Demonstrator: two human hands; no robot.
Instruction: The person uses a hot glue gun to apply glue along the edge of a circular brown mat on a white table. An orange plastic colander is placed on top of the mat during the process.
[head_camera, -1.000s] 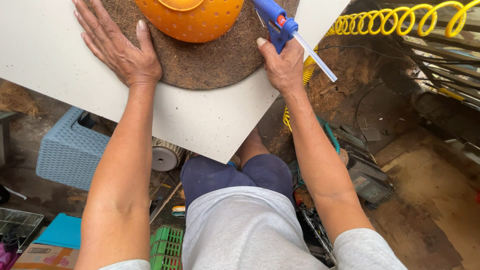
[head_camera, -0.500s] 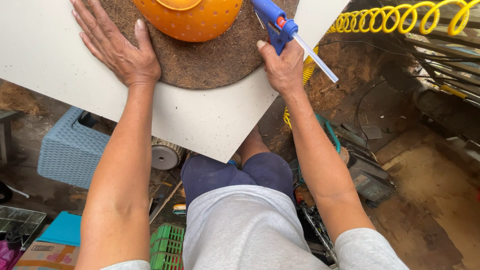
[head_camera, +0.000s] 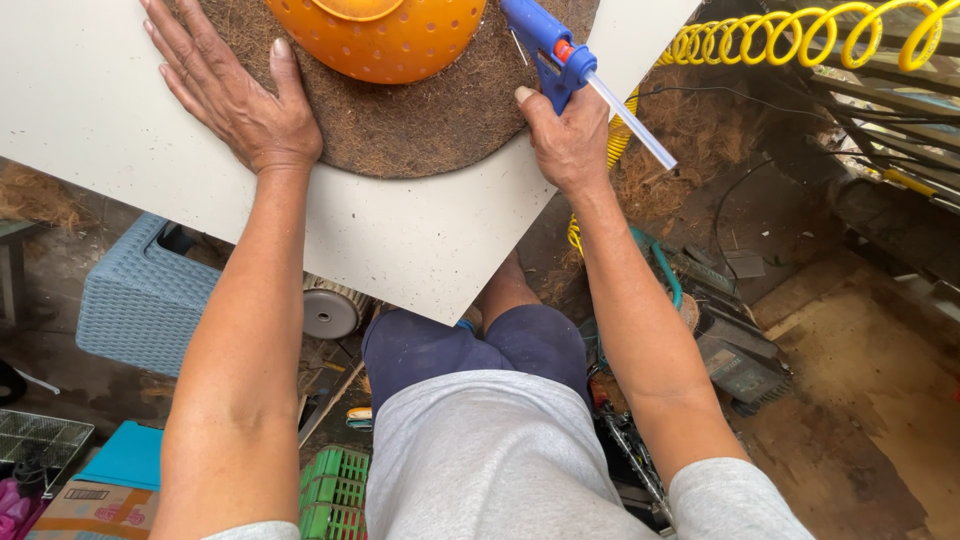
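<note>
A round brown coir mat (head_camera: 420, 125) lies on a white board (head_camera: 400, 240), and an orange perforated bowl (head_camera: 385, 40) sits upside down on its middle. My left hand (head_camera: 235, 95) lies flat, fingers spread, on the mat's left edge and the board. My right hand (head_camera: 565, 140) grips a blue glue gun (head_camera: 545, 40) at the mat's right edge. A clear glue stick (head_camera: 630, 122) pokes out of the gun's back. The gun's tip is cut off by the top of the view.
A yellow coiled hose (head_camera: 800, 35) runs along the top right. Below the board stand a blue woven basket (head_camera: 140, 300), a green crate (head_camera: 335, 490), a teal box (head_camera: 125, 455) and a cardboard box (head_camera: 85, 510). Tools and coir scraps litter the dirt floor on the right.
</note>
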